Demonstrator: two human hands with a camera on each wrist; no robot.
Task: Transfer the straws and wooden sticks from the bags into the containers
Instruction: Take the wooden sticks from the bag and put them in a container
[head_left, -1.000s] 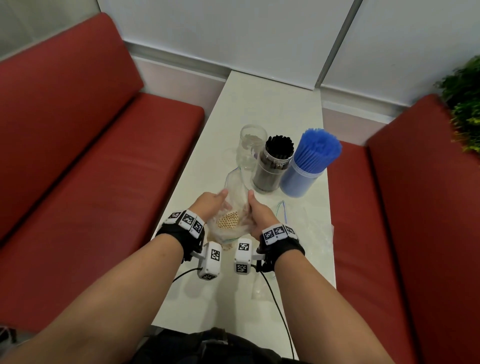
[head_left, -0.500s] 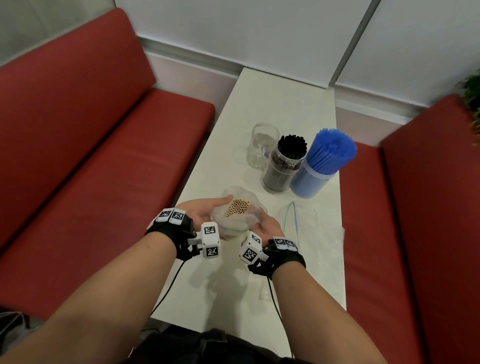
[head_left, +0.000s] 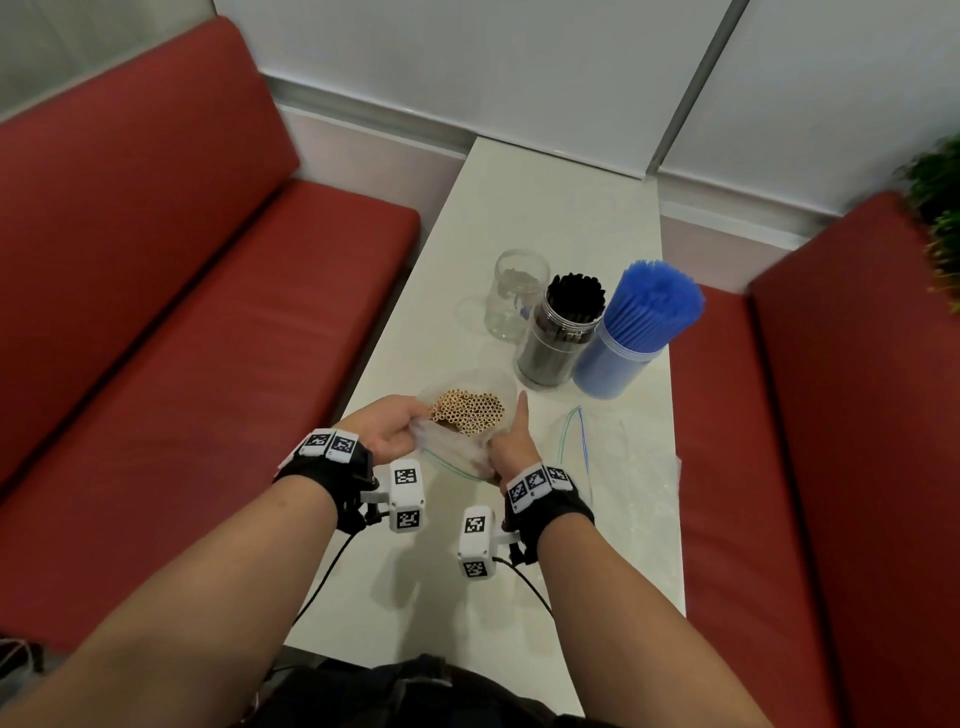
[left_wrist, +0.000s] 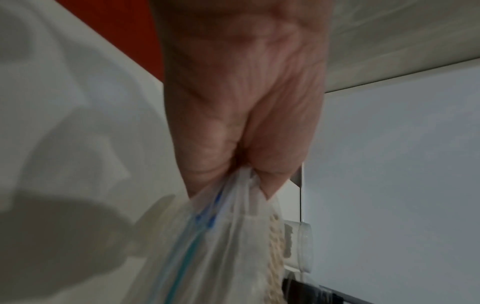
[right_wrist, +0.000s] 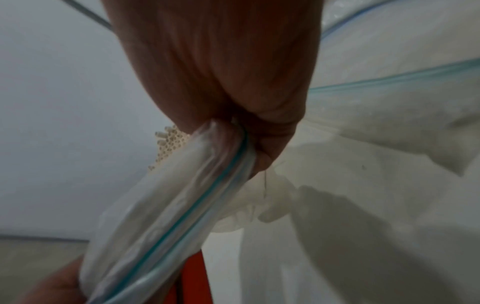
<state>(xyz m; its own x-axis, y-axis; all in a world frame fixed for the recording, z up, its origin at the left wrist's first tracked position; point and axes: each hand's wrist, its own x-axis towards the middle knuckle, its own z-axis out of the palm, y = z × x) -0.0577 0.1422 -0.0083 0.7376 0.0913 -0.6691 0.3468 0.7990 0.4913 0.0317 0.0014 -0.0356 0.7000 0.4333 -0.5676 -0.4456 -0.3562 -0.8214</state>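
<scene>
Jars (head_left: 563, 332) beyond held bag (head_left: 457, 447); spare bag (head_left: 613, 467) right of it.

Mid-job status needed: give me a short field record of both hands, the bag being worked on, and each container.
left hand: grips one side of the zip bag's mouth
right hand: grips the other side
zip bag: clear, mouth held open, tan straws inside with ends showing
empty jar: clear, nothing loaded
black straw jar: filled
blue straw container: filled
spare bag: flat on the table, looks empty
</scene>
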